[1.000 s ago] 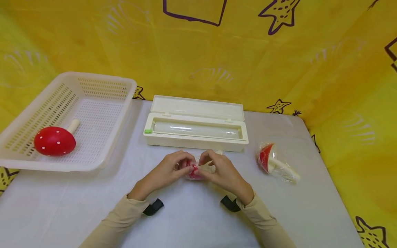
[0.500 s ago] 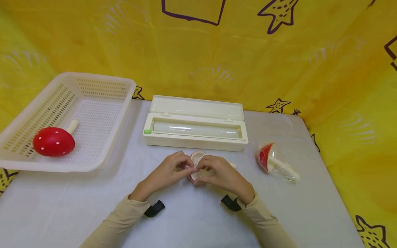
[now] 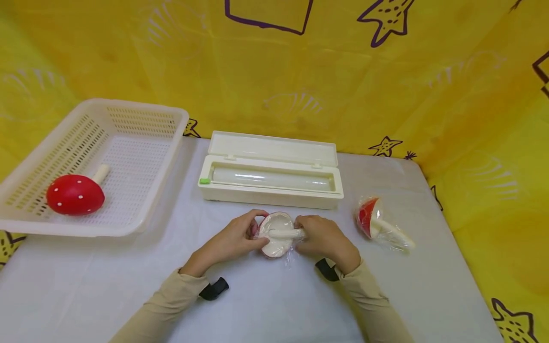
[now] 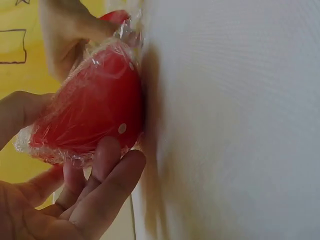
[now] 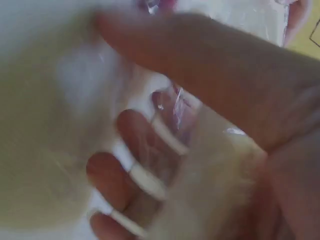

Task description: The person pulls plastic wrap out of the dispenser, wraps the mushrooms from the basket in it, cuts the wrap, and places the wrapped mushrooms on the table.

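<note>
A toy mushroom [image 3: 275, 221], with a red cap and a pale stem, lies in cling film at the middle of the table, its white underside facing up and its stem to the right. My left hand [image 3: 227, 242] holds the cap from the left, thumb at the rim. In the left wrist view the white-dotted red cap [image 4: 100, 105] shows wrinkled film over it, with fingertips against its side. My right hand [image 3: 328, 240] grips the stem's end and the film round it. In the right wrist view the fingers of my right hand [image 5: 215, 75] are curled; the stem there is blurred.
An open cream cling film box [image 3: 274, 194] with its roll stands behind the hands. At the left, a white perforated basket [image 3: 147, 209] holds an unwrapped red mushroom [image 3: 76, 195]. Another film-wrapped mushroom [image 3: 370, 219] lies at the right. Yellow cloth [image 3: 274, 71] hangs behind the table.
The cap has turned so that its underside faces up and the stem shows. My right hand has moved right, from the cap onto the stem; the left hand stays at the cap.
</note>
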`<state>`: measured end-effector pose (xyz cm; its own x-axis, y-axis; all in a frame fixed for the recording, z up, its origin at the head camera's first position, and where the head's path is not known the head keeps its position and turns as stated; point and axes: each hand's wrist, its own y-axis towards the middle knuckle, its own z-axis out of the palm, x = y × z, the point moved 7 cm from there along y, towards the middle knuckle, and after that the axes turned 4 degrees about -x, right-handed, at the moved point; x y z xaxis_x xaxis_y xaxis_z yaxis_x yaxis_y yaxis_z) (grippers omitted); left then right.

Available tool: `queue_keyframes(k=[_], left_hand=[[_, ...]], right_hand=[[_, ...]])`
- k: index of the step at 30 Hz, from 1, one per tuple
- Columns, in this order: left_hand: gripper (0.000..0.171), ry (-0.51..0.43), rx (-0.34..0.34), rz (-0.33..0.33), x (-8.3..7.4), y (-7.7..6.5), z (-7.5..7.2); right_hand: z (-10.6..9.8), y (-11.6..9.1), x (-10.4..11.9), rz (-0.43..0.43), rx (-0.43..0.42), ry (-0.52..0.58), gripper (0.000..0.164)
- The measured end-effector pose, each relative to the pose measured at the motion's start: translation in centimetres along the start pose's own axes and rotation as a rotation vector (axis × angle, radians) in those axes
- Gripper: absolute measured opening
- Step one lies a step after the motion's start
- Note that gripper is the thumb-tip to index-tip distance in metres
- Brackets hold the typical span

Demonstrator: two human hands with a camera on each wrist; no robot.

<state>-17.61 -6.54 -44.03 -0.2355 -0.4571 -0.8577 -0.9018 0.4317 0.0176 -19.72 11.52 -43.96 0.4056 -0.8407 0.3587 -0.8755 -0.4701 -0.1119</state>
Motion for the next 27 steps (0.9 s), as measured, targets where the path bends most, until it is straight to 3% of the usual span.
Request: queue_keyframes(k=[2,6,10,15,21,24,27], left_hand=[[0.053,-0.005,-0.016,0.014,-0.1,0.0,0.0],[0.054,-0.03,-0.065,0.028,-0.2,0.0,-0.4],[0.053,-0.058,-0.092,0.024,-0.4,0.1,-0.7],[0.056,-0.07,-0.078,-0.031,-0.1,0.0,-0.8],[0.062,-0.08,-0.025,-0.116,0.8,-0.2,-0.8],[0.069,-0.053,0.006,-0.13,1.0,-0.1,-0.8],[0.068,-0.032,0.03,-0.138,1.1,0.0,-0.7]], right_hand=[[-0.3,0.3,0.2,-0.025,-0.08,-0.039,0.017],[-0.6,0.5,0.4,-0.077,-0.216,-0.121,0.017],[-0.7,0.3,0.6,-0.091,-0.245,-0.13,0.018],[-0.8,0.2,0.8,-0.062,-0.201,-0.067,0.026],[-0.6,0.2,1.5,-0.092,-0.123,0.042,0.063],[-0.7,-0.2,1.3,-0.102,-0.037,0.199,0.068],[-1.0,-0.7,0.5,-0.07,0.073,0.389,0.059]])
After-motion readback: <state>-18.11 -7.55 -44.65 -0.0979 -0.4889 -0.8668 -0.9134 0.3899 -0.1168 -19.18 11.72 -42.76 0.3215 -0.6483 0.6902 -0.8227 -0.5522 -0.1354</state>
